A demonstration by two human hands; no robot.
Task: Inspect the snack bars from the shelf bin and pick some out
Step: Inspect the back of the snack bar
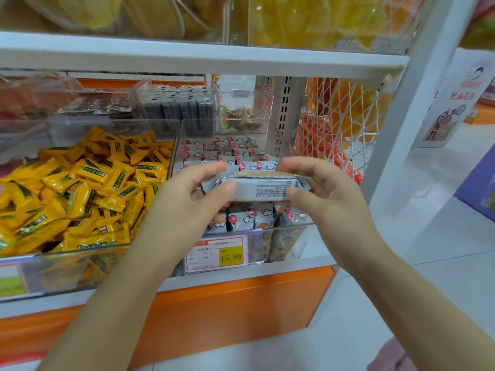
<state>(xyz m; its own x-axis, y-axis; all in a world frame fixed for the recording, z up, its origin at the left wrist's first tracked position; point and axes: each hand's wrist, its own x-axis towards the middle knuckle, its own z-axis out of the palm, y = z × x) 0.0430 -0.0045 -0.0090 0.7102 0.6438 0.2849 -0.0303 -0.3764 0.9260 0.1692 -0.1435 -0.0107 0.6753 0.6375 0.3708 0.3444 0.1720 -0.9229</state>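
Observation:
A silver-grey wrapped snack bar (263, 189) is held level above the clear shelf bin (284, 238), its printed back side facing me. My left hand (187, 199) pinches its left end with thumb in front and fingers behind. My right hand (321, 194) grips its right end the same way. Another bar seems stacked behind it, partly hidden. In the bin below and behind lie several more white bars with red and cloud markings (241, 153). A price tag (217, 253) reading 15.80 hangs on the bin's front.
A bin of yellow wrapped candies (80, 188) sits to the left. Clear bins of dark snacks (176, 105) stand behind. The white shelf board (203, 60) runs overhead. A white wire basket (337, 116) and a white upright post (409, 113) are to the right.

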